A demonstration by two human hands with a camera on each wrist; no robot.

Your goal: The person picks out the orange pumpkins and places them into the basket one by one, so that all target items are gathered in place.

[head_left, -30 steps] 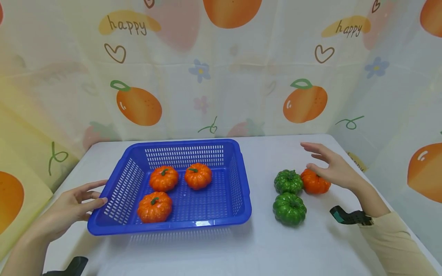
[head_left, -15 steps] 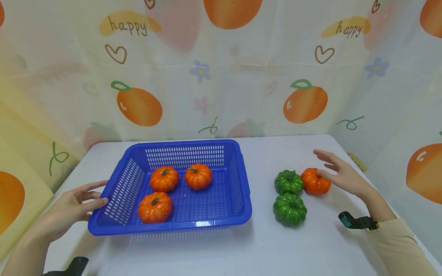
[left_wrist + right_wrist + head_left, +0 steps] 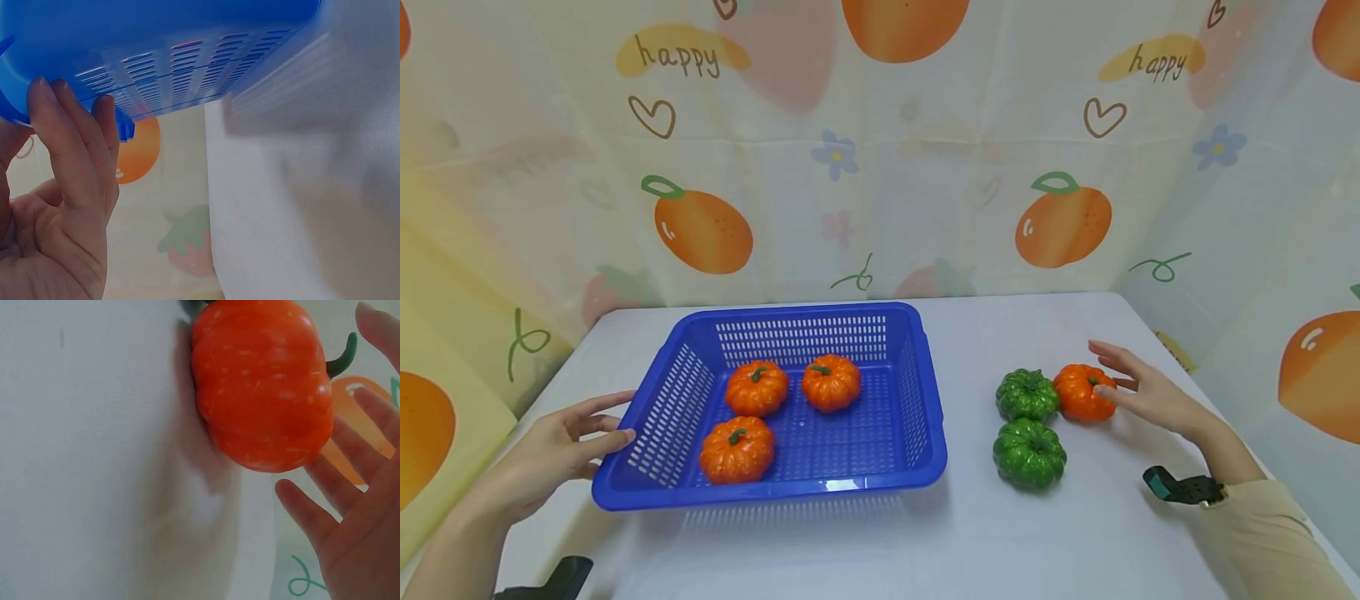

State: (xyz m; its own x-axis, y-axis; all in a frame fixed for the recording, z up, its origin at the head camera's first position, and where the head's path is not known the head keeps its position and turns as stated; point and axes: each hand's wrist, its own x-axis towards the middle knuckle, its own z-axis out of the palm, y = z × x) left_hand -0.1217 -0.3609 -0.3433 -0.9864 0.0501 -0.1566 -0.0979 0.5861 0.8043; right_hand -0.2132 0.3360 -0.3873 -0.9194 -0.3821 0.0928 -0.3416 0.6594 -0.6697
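Note:
My left hand (image 3: 561, 454) holds the left rim of a blue plastic basket (image 3: 880, 482), thumb over the edge. In the left wrist view its fingers (image 3: 78, 150) lie against the basket's slotted outer wall. Three small orange pumpkins, one of them a front pumpkin (image 3: 737, 451), sit inside. My right hand (image 3: 1153, 400) is spread beside another orange pumpkin (image 3: 1081, 393) on the table at the right. The right wrist view shows the same pumpkin (image 3: 262, 387) with its green stem toward the thumb and the fingers extended past its side.
Left of that pumpkin stand two green pumpkins, a rear one (image 3: 1027, 395) and a front one (image 3: 1029, 454). The white table (image 3: 955, 542) ends at a fruit-print curtain (image 3: 887, 200) behind. Dark straps with camera mounts (image 3: 1183, 487) sit on the wrists.
My right hand has moved right and down, from above the loose orange pumpkin to its right side. The left hand, the basket and the pumpkins stay in place.

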